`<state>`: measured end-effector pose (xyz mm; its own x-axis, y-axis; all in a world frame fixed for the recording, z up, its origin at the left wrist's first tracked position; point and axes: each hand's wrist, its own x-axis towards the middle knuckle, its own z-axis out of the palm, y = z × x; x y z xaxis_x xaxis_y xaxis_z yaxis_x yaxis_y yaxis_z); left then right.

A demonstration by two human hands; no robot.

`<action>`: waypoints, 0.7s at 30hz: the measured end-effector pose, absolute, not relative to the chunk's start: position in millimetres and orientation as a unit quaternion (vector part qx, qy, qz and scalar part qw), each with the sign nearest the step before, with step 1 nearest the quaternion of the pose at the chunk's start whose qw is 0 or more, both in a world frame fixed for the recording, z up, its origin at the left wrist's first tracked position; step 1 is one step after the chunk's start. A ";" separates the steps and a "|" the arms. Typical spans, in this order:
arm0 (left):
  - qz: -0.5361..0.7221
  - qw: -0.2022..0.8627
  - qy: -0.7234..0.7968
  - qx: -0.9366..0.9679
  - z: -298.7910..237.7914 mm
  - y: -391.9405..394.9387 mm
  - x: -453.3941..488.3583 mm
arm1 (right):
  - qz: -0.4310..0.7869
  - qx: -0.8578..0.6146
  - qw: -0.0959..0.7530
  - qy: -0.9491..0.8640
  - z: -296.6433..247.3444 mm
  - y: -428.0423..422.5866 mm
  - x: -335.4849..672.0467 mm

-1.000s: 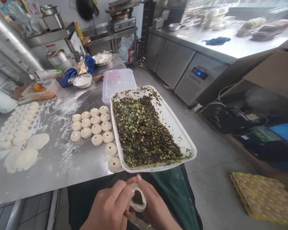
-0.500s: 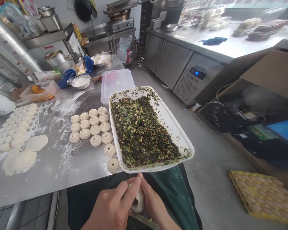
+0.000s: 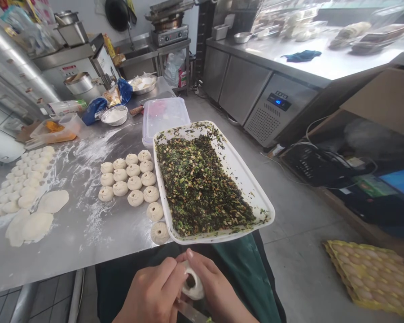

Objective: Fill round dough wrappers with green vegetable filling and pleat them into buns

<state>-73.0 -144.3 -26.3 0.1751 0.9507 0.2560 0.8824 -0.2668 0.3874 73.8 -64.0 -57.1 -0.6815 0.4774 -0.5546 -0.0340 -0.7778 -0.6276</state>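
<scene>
My left hand [image 3: 153, 294] and my right hand [image 3: 215, 291] are both closed around a half-sealed dumpling [image 3: 193, 283] with dark green filling showing in its mouth, held over my lap. A flat metal blade [image 3: 190, 312] sticks out beneath the hands; which hand holds it I cannot tell. Right above them a white tray [image 3: 252, 186] of chopped green filling [image 3: 202, 184] hangs over the table edge. Left of the tray lie several finished round dumplings [image 3: 134, 181] in rows.
The floured steel table [image 3: 84, 224] carries flat dough wrappers [image 3: 37, 220] and dough pieces [image 3: 20, 184] at left, a lidded plastic box [image 3: 163, 114] and bowls behind. An egg tray [image 3: 373, 273] lies on the floor at right. Steel counters line the back.
My fingers have kept pinching round the dumpling's rim; its opening has narrowed from one second ago. The hands stay in the same spot below the tray.
</scene>
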 end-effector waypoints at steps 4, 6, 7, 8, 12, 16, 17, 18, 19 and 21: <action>0.208 0.070 0.587 0.779 -26.6 -143.9 -74.7 | 0.855 -0.400 0.146 -0.295 -54.4 -61.9 74.5; 0.216 0.065 0.586 0.779 -27.0 -144.2 -75.8 | 0.863 -0.380 0.139 -0.301 -55.7 -62.5 75.0; 0.224 0.064 0.588 0.775 -26.9 -144.4 -76.3 | 0.866 -0.372 0.138 -0.305 -57.1 -63.1 75.1; 0.232 0.065 0.591 0.770 -26.5 -144.5 -76.7 | 0.864 -0.371 0.142 -0.309 -58.4 -63.9 75.2; 0.217 0.066 0.588 0.777 -23.9 -144.8 -77.6 | 0.851 -0.398 0.151 -0.308 -59.5 -64.8 76.5; 0.225 0.059 0.584 0.777 -24.1 -145.6 -78.2 | 0.872 -0.368 0.129 -0.297 -61.0 -64.7 75.5; 0.233 0.063 0.588 0.772 -24.5 -145.9 -78.3 | 0.874 -0.364 0.130 -0.294 -63.0 -65.2 74.7; 0.236 0.068 0.589 0.770 -25.0 -146.2 -78.4 | 0.874 -0.364 0.134 -0.292 -65.2 -65.8 73.8; 0.232 0.072 0.589 0.771 -25.5 -146.5 -78.5 | 0.873 -0.367 0.139 -0.289 -67.2 -66.4 73.1; 0.220 0.071 0.579 0.782 -26.6 -147.2 -79.0 | 0.873 -0.371 0.145 -0.282 -69.3 -67.3 72.3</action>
